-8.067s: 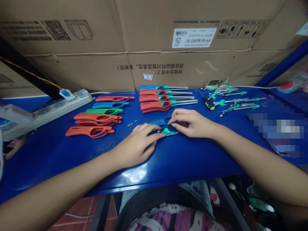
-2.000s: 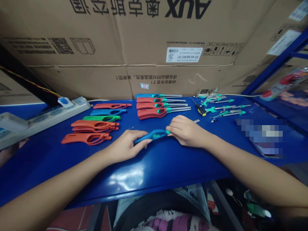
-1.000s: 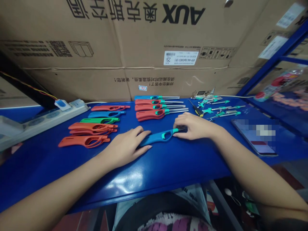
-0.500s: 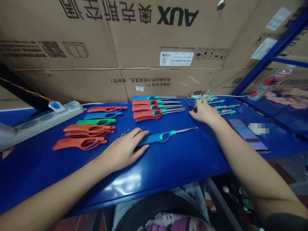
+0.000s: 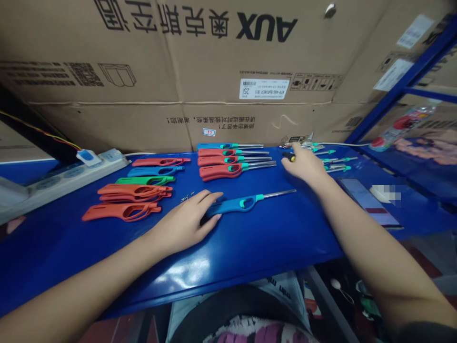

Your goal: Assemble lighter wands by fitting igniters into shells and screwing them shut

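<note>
My left hand (image 5: 194, 214) rests on the table with its fingers closed around the handle end of a blue utility lighter (image 5: 233, 205). The lighter's thin metal tube points right, and a mint-green trigger shows in its loop. Farther back on the right, my right hand (image 5: 303, 162) is closed at a small screwdriver (image 5: 287, 156) with a black and yellow handle; its shaft is not visible. Just beyond those fingers lie several metal lighter tubes with mint-green triggers (image 5: 335, 167), partly hidden by the hand.
Red lighters (image 5: 221, 172) with tubes lie behind the blue one. Empty orange casings (image 5: 121, 211), with green, blue and red ones, lie left. Tiny metal pieces (image 5: 187, 196) sit near my left hand. A power strip (image 5: 64, 178), phone (image 5: 369, 202), bottle (image 5: 403, 126) and cardboard wall (image 5: 196, 62) surround the table.
The screwdriver has turned in my right hand: its shaft showed earlier, and now only the handle does. My left hand stays on the blue lighter. The view has shifted slightly.
</note>
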The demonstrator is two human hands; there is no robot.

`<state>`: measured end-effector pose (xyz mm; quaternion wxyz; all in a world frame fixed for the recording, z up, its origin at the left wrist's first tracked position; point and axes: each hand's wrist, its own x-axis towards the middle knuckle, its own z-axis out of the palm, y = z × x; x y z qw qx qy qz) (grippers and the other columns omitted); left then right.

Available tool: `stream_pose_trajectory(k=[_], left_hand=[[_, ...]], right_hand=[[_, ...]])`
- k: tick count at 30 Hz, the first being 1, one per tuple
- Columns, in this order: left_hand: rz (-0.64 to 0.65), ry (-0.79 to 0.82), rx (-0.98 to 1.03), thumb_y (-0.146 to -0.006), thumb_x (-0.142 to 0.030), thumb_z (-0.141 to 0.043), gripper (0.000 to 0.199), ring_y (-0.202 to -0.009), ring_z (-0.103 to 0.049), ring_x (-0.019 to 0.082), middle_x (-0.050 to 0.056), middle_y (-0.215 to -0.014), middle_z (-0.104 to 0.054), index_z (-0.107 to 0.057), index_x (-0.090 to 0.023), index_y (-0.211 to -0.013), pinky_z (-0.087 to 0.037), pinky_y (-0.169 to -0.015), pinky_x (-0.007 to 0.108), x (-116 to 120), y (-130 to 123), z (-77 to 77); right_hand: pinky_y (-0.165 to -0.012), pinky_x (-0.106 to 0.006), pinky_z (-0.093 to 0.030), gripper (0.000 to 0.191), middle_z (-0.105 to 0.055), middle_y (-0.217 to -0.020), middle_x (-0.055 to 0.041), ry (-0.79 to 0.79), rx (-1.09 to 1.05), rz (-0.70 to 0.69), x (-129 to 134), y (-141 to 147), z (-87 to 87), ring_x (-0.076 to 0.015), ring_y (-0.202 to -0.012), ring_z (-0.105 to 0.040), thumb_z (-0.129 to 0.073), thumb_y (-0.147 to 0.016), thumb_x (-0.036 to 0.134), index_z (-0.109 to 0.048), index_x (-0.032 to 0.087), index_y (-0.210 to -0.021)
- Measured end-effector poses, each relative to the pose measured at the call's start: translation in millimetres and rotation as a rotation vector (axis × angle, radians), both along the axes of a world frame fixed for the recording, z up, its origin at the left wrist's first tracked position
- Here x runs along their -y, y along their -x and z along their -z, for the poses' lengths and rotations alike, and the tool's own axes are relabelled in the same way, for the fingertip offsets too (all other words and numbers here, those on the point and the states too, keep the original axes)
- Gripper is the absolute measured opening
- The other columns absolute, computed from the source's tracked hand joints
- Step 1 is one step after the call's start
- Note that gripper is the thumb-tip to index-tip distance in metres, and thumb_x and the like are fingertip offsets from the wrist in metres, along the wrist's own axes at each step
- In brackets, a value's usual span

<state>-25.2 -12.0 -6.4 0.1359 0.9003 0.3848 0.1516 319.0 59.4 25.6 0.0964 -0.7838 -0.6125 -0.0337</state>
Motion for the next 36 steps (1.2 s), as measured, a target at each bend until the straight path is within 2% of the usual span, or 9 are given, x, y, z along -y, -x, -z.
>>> stream_pose_trajectory(k=[3, 6, 9, 11, 13, 15, 18, 21, 36], left_hand=[[0.035, 0.019, 0.025, -0.102, -0.035, -0.049, 0.040, -0.114, -0.063, 0.027, 0.011, -0.129, -0.060, -0.054, -0.019, -0.139, -0.054, -0.100, 0.043, 2, -1, 1.4], [0.081, 0.031, 0.041, -0.103, -0.034, -0.048, 0.039, -0.109, -0.063, 0.024, 0.011, -0.123, -0.060, -0.056, -0.017, -0.136, -0.055, -0.099, 0.040, 4, -2, 2.4], [0.106, 0.034, 0.050, -0.102, -0.032, -0.049, 0.040, -0.110, -0.062, 0.024, 0.012, -0.123, -0.059, -0.056, -0.016, -0.138, -0.054, -0.100, 0.040, 6, -4, 3.0], [0.121, 0.033, 0.059, -0.102, -0.030, -0.049, 0.042, -0.114, -0.061, 0.025, 0.013, -0.125, -0.059, -0.055, -0.016, -0.141, -0.054, -0.102, 0.041, 8, -4, 2.9], [0.143, 0.029, 0.069, -0.101, -0.028, -0.049, 0.043, -0.116, -0.060, 0.026, 0.014, -0.126, -0.059, -0.054, -0.016, -0.142, -0.053, -0.103, 0.041, 10, -5, 2.4], [0.167, 0.020, 0.069, -0.100, -0.026, -0.049, 0.044, -0.116, -0.061, 0.026, 0.015, -0.127, -0.059, -0.054, -0.014, -0.142, -0.053, -0.103, 0.041, 12, -6, 1.8], [0.197, 0.005, 0.069, -0.100, -0.026, -0.049, 0.042, -0.115, -0.062, 0.028, 0.016, -0.126, -0.061, -0.056, -0.012, -0.139, -0.055, -0.101, 0.043, 14, -6, 1.5], [0.219, -0.004, 0.092, -0.098, -0.026, -0.052, 0.041, -0.120, -0.062, 0.030, 0.017, -0.131, -0.062, -0.058, -0.015, -0.136, -0.054, -0.104, 0.047, 14, -6, 1.6], [0.239, -0.021, 0.052, -0.097, -0.026, -0.053, 0.041, -0.119, -0.063, 0.031, 0.017, -0.129, -0.063, -0.058, -0.012, -0.135, -0.054, -0.103, 0.045, 12, -5, 1.6]], right_hand=[[-0.078, -0.038, -0.051, 0.033, -0.070, -0.113, -0.0131, -0.365, -0.015, -0.063, 5, 5, -4.0, -0.0325, -0.106, -0.066, -0.053, -0.084, 0.027, -0.066, 0.021, -0.113], [-0.070, -0.035, -0.049, 0.019, -0.067, -0.093, -0.0081, -0.646, -0.042, -0.165, 11, 12, -4.3, -0.0246, -0.082, -0.064, -0.056, -0.078, 0.022, -0.068, 0.021, -0.093], [-0.061, -0.032, -0.047, 0.018, -0.064, -0.088, -0.0043, -0.863, -0.179, -0.324, 20, 24, -1.2, -0.0165, -0.063, -0.054, -0.060, -0.077, 0.022, -0.065, 0.021, -0.095], [-0.058, -0.031, -0.048, 0.021, -0.066, -0.091, -0.0045, -0.927, -0.356, -0.423, 28, 37, 2.2, -0.0154, -0.062, -0.055, -0.063, -0.082, 0.029, -0.063, 0.021, -0.102], [-0.062, -0.032, -0.054, 0.024, -0.068, -0.098, -0.0065, -0.860, -0.550, -0.533, 37, 53, 6.5, -0.0183, -0.072, -0.063, -0.064, -0.087, 0.036, -0.062, 0.022, -0.106], [-0.071, -0.035, -0.059, 0.024, -0.071, -0.107, -0.0082, -0.581, -0.696, -0.667, 46, 69, 11.9, -0.0215, -0.086, -0.070, -0.063, -0.091, 0.038, -0.064, 0.024, -0.110], [-0.094, -0.040, -0.058, 0.027, -0.073, -0.117, -0.0069, -0.305, -0.731, -0.905, 55, 90, 21.8, -0.0239, -0.105, -0.071, -0.065, -0.092, 0.036, -0.067, 0.027, -0.118], [-0.102, -0.041, -0.055, 0.030, -0.073, -0.121, -0.0059, -0.164, -0.708, -1.058, 57, 102, 31.5, -0.0233, -0.112, -0.070, -0.065, -0.094, 0.033, -0.067, 0.027, -0.122], [-0.104, -0.039, -0.055, 0.031, -0.073, -0.124, -0.0067, -0.138, -0.698, -1.086, 52, 105, 38.6, -0.0215, -0.115, -0.070, -0.065, -0.095, 0.031, -0.067, 0.025, -0.125]])
